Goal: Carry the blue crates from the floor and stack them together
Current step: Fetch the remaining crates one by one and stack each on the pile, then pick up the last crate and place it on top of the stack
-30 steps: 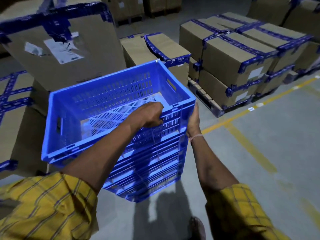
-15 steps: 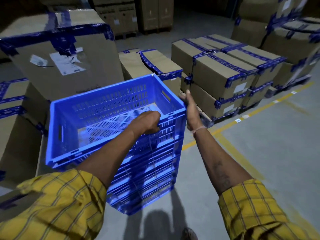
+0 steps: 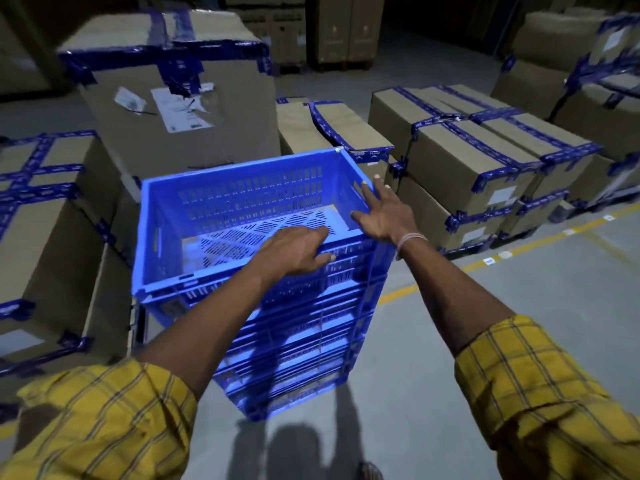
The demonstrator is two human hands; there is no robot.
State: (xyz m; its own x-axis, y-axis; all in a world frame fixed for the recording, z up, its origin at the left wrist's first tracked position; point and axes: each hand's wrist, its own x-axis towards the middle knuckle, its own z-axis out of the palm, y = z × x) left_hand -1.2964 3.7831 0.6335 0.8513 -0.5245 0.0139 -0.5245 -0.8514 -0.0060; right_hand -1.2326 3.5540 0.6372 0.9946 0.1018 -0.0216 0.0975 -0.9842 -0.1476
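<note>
Atop the stack [image 3: 298,344], slotted blue crate [image 3: 242,216]

The single head-worn camera looked forward and down, close above the blue crates [image 3: 249,237]; distant edges perhaps blurred.

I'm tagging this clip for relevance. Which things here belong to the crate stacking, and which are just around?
Job:
blue crate stack
top crate
left hand on its near rim
right hand on its right rim

Around:
taped cardboard boxes
yellow floor line
</note>
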